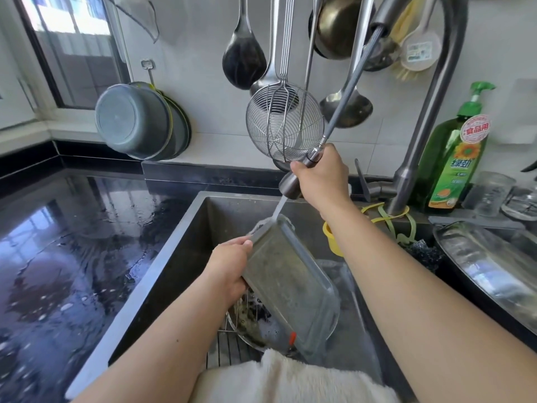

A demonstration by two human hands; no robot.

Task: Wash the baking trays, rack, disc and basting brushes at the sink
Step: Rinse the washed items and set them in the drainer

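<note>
At the far left of the frame the dark countertop [58,242] lies wet and glossy, and above it, at left centre, a grey basin [132,120] hangs on the wall beside the window. The sink [180,257] opens in the lower middle.

Just left of centre, the left hand [229,266] grips the long edge of a baking tray [290,286], fingers curled round the rim with the thumb on top. The tray is held tilted over the sink, its far end high and its near end low, probably so the rinse water sheets down its length and drains off into the basin rather than pooling. Beneath it, at the bottom of the sink, the wire rack [232,341] lies under a round dish [252,330] with dark residue; these look still to be washed. A small red-tipped item near the tray's lower corner may be a brush, but I cannot tell.

Right of centre, the right hand [319,173] is clamped round the pull-out spray head [293,184], aimed down so a thin stream of water [279,209] strikes the tray's raised end. Its hose runs up to the tap [418,126] at upper right. Utensils, including a wire skimmer [284,123], hang above on the wall. Further right stands a green bottle of dish soap [453,158], within easy reach, and a metal bowl [488,263] sits at the right edge.
</note>
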